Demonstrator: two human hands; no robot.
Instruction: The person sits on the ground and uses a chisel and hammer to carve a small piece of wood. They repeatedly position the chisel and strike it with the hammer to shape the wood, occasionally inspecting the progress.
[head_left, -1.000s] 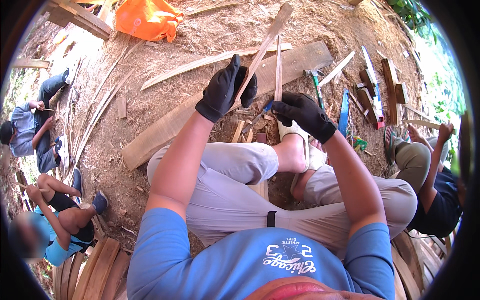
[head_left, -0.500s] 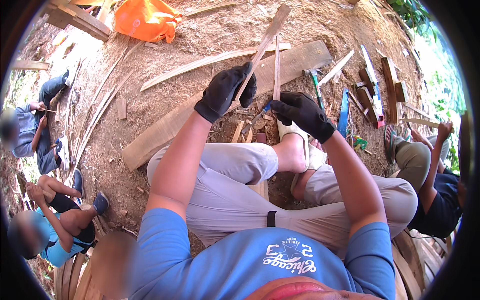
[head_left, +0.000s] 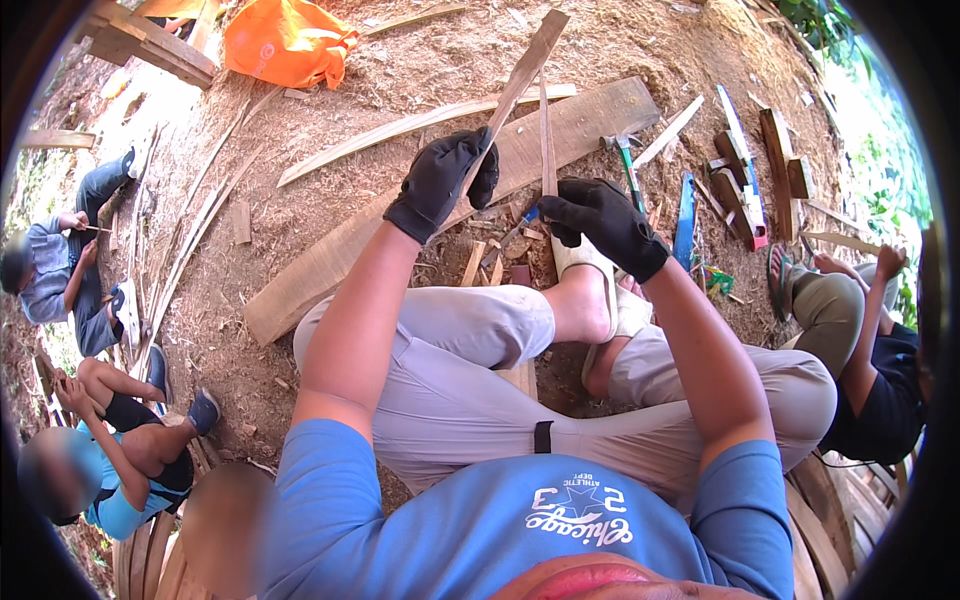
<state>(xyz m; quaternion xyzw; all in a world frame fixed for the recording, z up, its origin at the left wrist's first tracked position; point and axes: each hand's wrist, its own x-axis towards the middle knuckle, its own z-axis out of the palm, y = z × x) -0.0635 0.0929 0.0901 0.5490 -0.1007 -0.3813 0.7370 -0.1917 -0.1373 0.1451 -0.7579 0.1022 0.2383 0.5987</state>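
My left hand (head_left: 440, 183), in a black glove, is closed around the lower end of a flat wooden strip (head_left: 527, 65) that slants up to the right. My right hand (head_left: 605, 222), gloved too, pinches the bottom of a thinner wooden strip (head_left: 546, 140) standing nearly straight up in the view. Near their middles the two strips cross in the view; whether they touch I cannot tell. Both hands are above my bent legs. Below them, a blue-handled tool (head_left: 522, 224) lies among wood offcuts (head_left: 474, 262).
A wide plank (head_left: 330, 265) lies slantwise beyond my knees. To the right are a hammer (head_left: 628, 165), a blue tool (head_left: 684, 220) and wooden blocks (head_left: 740, 205). An orange bag (head_left: 290, 45) is far left. People sit on the left (head_left: 130, 470) and right (head_left: 870, 380).
Both hands stay closed on their strips, which keep nearly the same slant. The whole view shifts slightly, and the left hand sits a touch further left.
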